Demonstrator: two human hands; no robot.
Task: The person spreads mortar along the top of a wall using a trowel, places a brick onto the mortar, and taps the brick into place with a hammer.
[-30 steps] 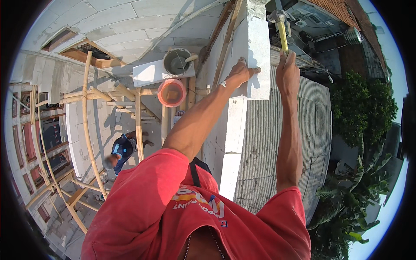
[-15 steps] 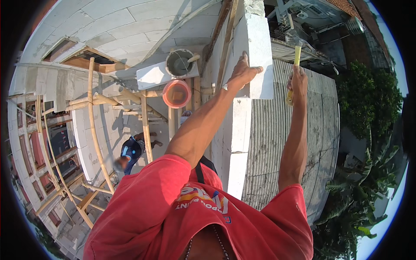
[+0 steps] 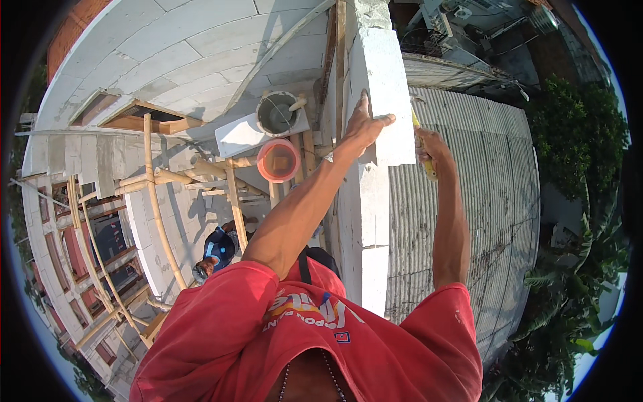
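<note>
A white lightweight concrete block (image 3: pixel 392 80) lies along the top of a narrow block wall (image 3: pixel 374 211). My left hand (image 3: pixel 364 130) rests on its near left edge, fingers stretched along the side and thumb spread over the top face. On the other side, my right hand (image 3: pixel 437 147) is closed round the yellow handle of a hammer (image 3: pixel 430 170). The hammer is up against or very near the block's right edge; whether it touches I cannot tell. Part of it is hidden by the block and my hand.
To the left, a dark bucket (image 3: pixel 262 114) of grey mix stands on a white block (image 3: pixel 234 136), beside an orange bucket (image 3: pixel 260 161). Bamboo scaffolding (image 3: pixel 155 201) rises there, with another person (image 3: pixel 220 249) below. A corrugated roof (image 3: pixel 495 201) lies right of the wall.
My right hand has brought the hammer leftward from out over the roof to the block's right side. My left hand stays on the block. The whole view has shifted slightly.
</note>
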